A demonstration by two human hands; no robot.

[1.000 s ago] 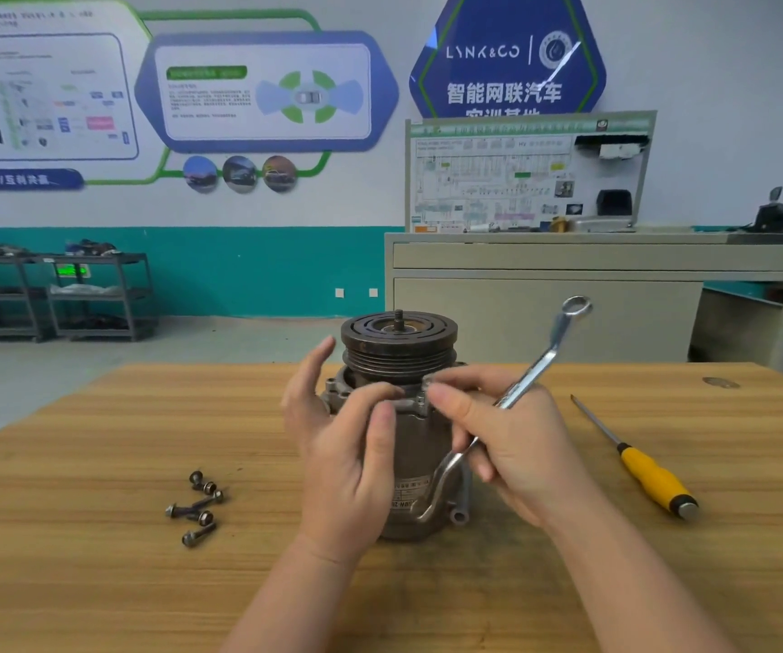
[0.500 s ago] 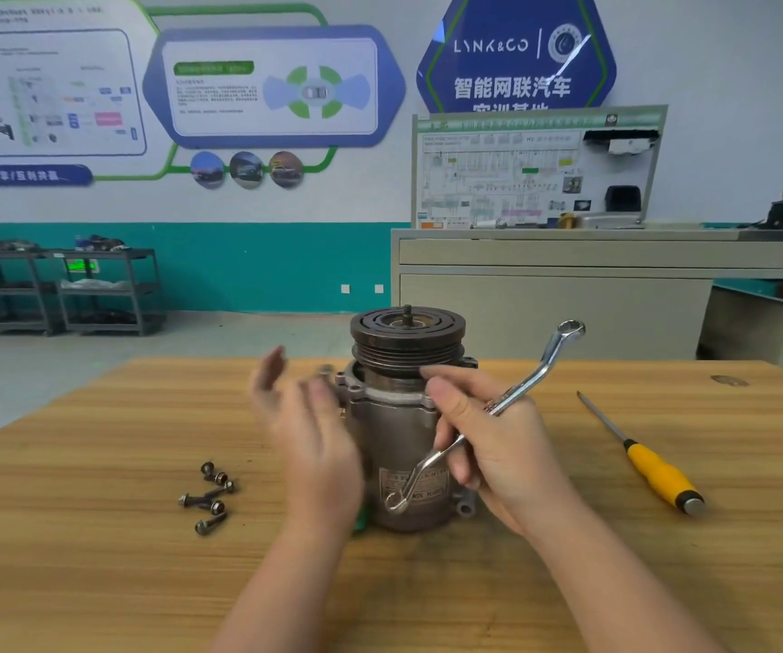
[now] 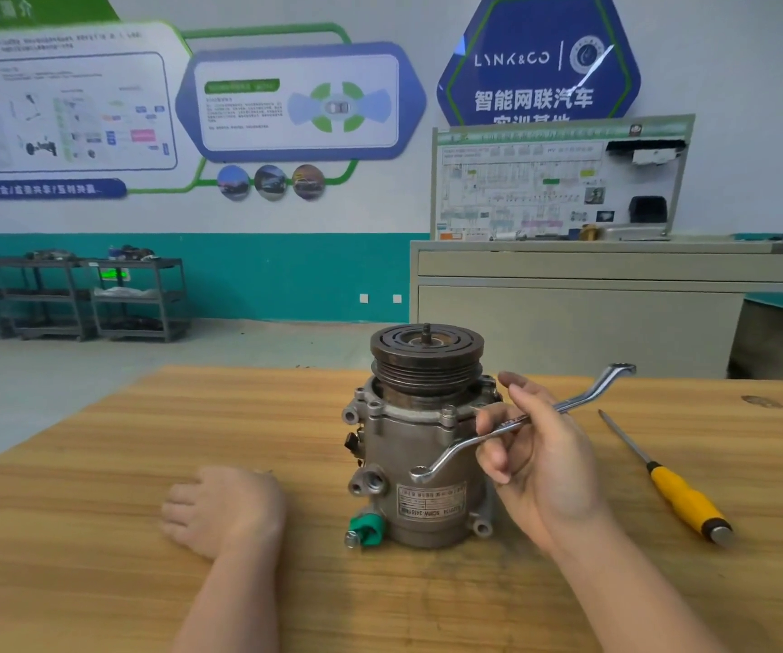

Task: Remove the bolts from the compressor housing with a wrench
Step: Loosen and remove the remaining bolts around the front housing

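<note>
The grey compressor housing (image 3: 394,445) stands upright mid-table, with a dark pulley (image 3: 427,358) on top. Bolt heads (image 3: 448,411) show on its upper flange. My right hand (image 3: 545,464) hovers just right of the housing and grips the shank of a silver ring wrench (image 3: 587,395). The wrench's lower ring hangs in front of the housing and its upper ring points up to the right. My left hand (image 3: 224,509) is down on the table left of the housing, blurred, knuckles up. Its fingertips and anything beneath it are hidden.
A yellow-handled screwdriver (image 3: 684,499) lies on the wooden table (image 3: 97,534) to the right of my right hand. A green-capped fitting (image 3: 367,530) sticks out at the housing's base. Beyond the table stands a grey cabinet (image 3: 592,318).
My left hand left the housing's flange and dropped left onto the table where the loose bolts lay. My right hand came off the flange and tilted the wrench flatter.
</note>
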